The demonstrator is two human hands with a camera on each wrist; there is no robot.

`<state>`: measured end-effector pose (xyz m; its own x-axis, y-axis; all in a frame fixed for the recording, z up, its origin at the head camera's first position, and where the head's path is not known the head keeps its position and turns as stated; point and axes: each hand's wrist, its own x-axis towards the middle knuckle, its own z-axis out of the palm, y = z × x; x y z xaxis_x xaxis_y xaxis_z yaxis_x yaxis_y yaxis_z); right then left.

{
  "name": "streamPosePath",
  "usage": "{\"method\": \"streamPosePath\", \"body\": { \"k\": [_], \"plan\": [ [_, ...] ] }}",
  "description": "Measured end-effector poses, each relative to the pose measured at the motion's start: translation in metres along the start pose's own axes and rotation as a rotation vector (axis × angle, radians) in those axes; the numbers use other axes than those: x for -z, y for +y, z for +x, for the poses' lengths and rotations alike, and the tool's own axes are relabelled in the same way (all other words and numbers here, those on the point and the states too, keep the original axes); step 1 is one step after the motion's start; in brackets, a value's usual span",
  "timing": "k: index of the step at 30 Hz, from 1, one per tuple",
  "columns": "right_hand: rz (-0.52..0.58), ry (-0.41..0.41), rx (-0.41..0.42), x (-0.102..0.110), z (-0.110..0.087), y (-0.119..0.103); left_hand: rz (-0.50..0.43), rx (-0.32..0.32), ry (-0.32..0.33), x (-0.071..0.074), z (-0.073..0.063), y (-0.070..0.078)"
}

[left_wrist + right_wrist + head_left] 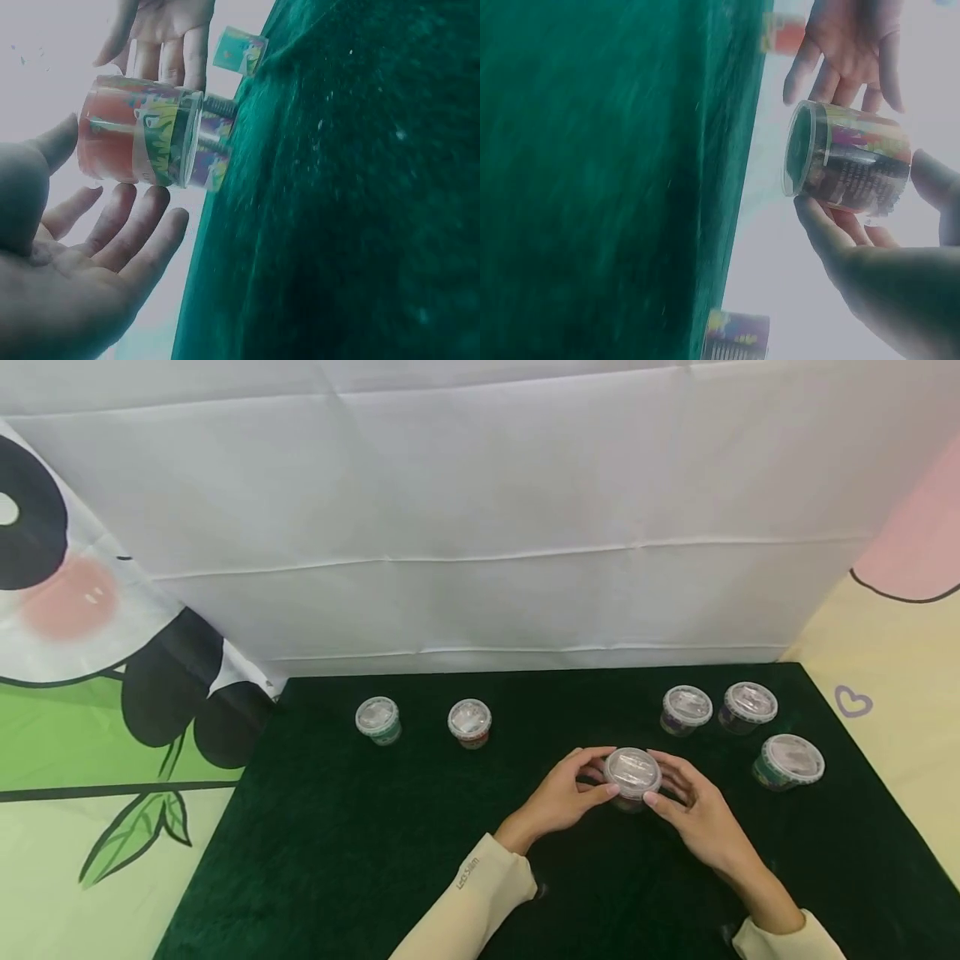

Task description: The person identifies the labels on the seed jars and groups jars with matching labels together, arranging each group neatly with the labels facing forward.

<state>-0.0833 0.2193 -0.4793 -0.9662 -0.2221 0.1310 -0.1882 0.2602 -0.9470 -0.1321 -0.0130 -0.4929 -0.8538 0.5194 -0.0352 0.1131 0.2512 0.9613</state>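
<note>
Both hands hold one small lidded plastic tub point(632, 772) between them, over the right half of the green cloth. Reddish contents and a colourful printed label show through its clear wall point(139, 133) in the left wrist view. My left hand point(558, 793) grips the tub's left side, thumb near the front of the lid and fingers behind. From the right, my right hand point(697, 814) holds it the same way. In both wrist views the tub's base stands clear of the cloth, and printed text point(862, 180) faces the right wrist camera.
At the back left stand a green-labelled tub point(378, 720) and a red-labelled tub point(470, 722). Right of the hands are two purple-labelled tubs point(686, 710) point(748, 707) and a wider green tub point(789, 762). The dark green cloth point(337, 860) meets a white fabric backdrop point(480, 610).
</note>
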Motion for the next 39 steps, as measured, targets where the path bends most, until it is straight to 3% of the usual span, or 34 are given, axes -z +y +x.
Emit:
{"method": "streamPosePath", "body": {
  "k": [11,19,27,39],
  "plan": [
    [0.038,-0.087,-0.018,-0.022,0.009,-0.009,-0.205,0.008,-0.077,0.023,-0.02,-0.007],
    [0.012,-0.073,-0.127,-0.036,0.015,-0.02,-0.252,0.017,0.018,0.029,-0.033,-0.008],
    [0.038,-0.06,-0.127,-0.052,0.021,-0.022,-0.234,0.04,0.116,0.032,-0.039,-0.005],
    [0.064,-0.122,-0.175,-0.056,0.026,-0.026,-0.243,0.094,0.096,0.042,-0.043,-0.006]
  ]
}}
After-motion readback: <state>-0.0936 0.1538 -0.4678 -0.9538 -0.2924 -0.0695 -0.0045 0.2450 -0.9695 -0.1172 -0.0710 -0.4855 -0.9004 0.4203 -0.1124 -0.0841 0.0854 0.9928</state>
